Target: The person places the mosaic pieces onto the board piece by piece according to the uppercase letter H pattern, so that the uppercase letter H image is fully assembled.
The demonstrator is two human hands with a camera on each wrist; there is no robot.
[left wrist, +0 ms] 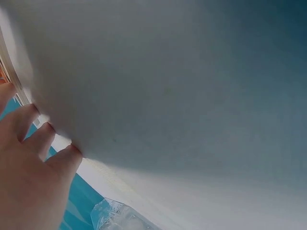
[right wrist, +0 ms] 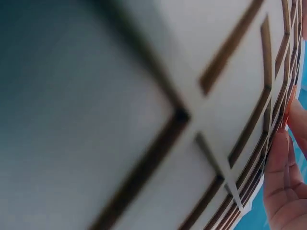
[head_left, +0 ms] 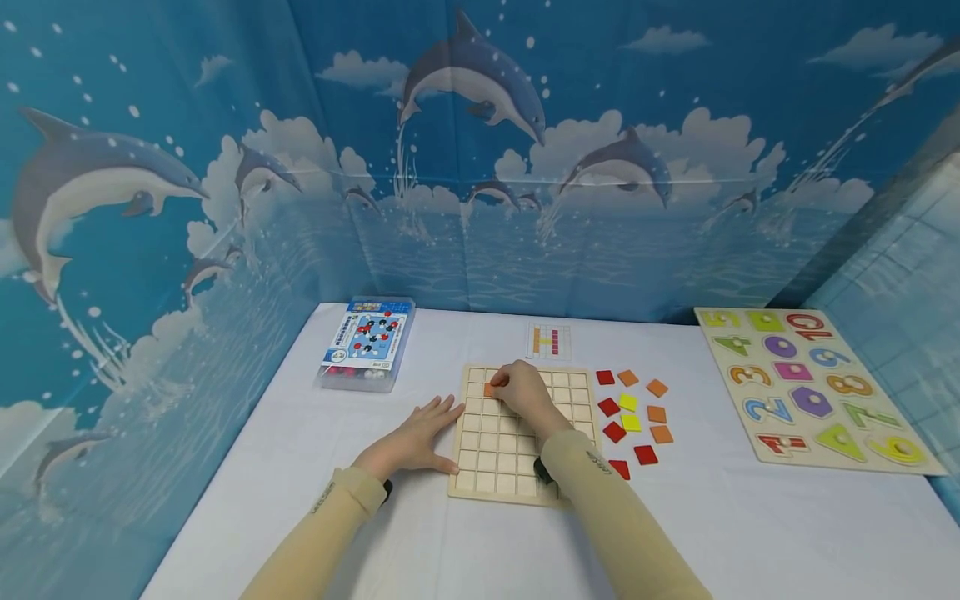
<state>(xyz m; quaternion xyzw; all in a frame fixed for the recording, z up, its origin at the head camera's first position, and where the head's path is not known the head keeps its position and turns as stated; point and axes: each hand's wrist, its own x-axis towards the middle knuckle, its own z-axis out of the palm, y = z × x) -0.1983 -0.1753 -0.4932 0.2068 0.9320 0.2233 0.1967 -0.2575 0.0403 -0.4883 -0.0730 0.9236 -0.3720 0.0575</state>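
Observation:
A wooden grid board (head_left: 487,462) with square cells lies on the white-covered table. Between thumb and fingers, my right hand (head_left: 529,398) pinches an orange square tile (head_left: 490,389) over the board's upper left cells. The right wrist view also shows this orange tile (right wrist: 289,109) at the fingertips, low against the grid. My left hand (head_left: 411,438) is spread beside the board, with its thumb and index finger at the left edge. In the left wrist view the fingertips of the left hand (left wrist: 33,163) rest on the white cloth.
Loose red tiles (head_left: 646,455), orange tiles (head_left: 657,387) and yellow tiles (head_left: 631,423) lie right of the board. Behind it is a pattern card (head_left: 550,342). A plastic box (head_left: 369,343) stands at back left, a number-and-shape puzzle board (head_left: 813,387) at right. A dolphin-print curtain (head_left: 480,242) backs the table.

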